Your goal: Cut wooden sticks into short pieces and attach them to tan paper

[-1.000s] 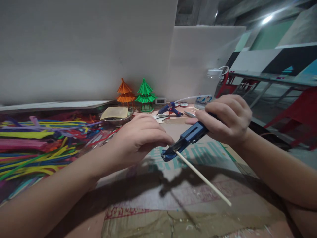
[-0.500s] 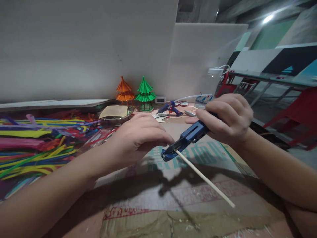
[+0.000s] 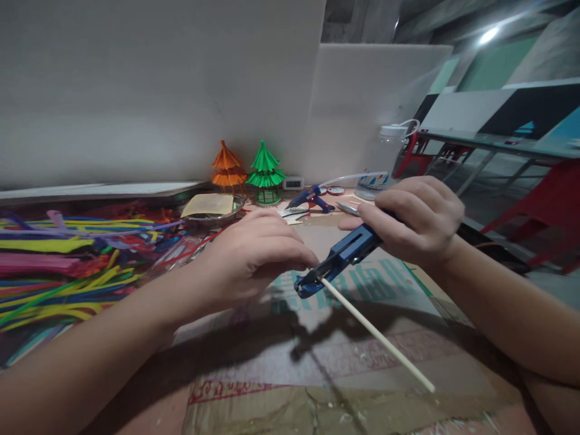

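My right hand is wrapped round the handles of a blue hand cutter, which points down to the left. A thin, pale wooden stick passes between the cutter's blade and its lower jaw, and its long free end slants down to the right above the cardboard. Close by the jaws, my left hand is closed with its fingertips pinching the stick's other end. The back of that hand covers most of the pinched end.
Colourful pipe cleaners are heaped at the left. Orange and green tower models stand against the wall, near a blue glue gun and a clear bottle. Printed cardboard lies under my hands.
The cutter's body and my right hand have dipped very slightly. The stick's free end has shifted a little down and to the right. Both hands keep their holds.
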